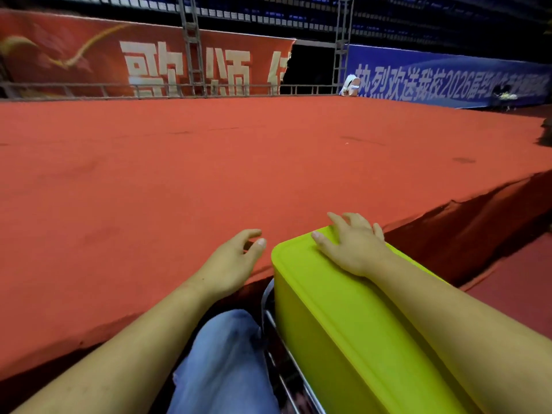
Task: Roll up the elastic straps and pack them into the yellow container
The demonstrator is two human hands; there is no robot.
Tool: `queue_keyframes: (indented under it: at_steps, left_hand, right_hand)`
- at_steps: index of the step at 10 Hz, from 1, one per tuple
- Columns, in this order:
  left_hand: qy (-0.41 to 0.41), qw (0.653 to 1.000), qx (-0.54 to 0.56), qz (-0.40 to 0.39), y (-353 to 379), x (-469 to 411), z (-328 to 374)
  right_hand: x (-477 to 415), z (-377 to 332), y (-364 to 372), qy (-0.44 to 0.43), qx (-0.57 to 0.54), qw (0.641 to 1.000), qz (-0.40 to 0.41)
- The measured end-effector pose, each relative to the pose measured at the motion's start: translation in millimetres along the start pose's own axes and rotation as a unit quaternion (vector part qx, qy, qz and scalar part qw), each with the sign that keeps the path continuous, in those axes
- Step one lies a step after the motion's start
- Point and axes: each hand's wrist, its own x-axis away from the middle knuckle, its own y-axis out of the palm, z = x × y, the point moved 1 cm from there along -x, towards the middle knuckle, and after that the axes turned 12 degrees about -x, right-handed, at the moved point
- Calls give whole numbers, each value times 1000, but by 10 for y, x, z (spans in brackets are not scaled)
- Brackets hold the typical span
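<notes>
Yellow container (pixel 337 318), closed — right hand (pixel 354 249) rests on its top at the far end, fingers spread; left hand (pixel 231 262) just beside it, loosely curled, holding nothing.

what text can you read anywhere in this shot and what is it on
"歌颂": large pale characters on the red banner; a third is cut off at its edge.
"热烈欢送我校2026届": white on the blue banner; the rest is too blurred.
yellow container: no text shows.
</notes>
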Motion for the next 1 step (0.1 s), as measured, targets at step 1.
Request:
queue_keyframes:
  at_steps: [1]
  left_hand:
    - [-38,997,49,46,-316,19,-204]
  right_hand:
    - [-67,-422,97,-53,-63,994,77]
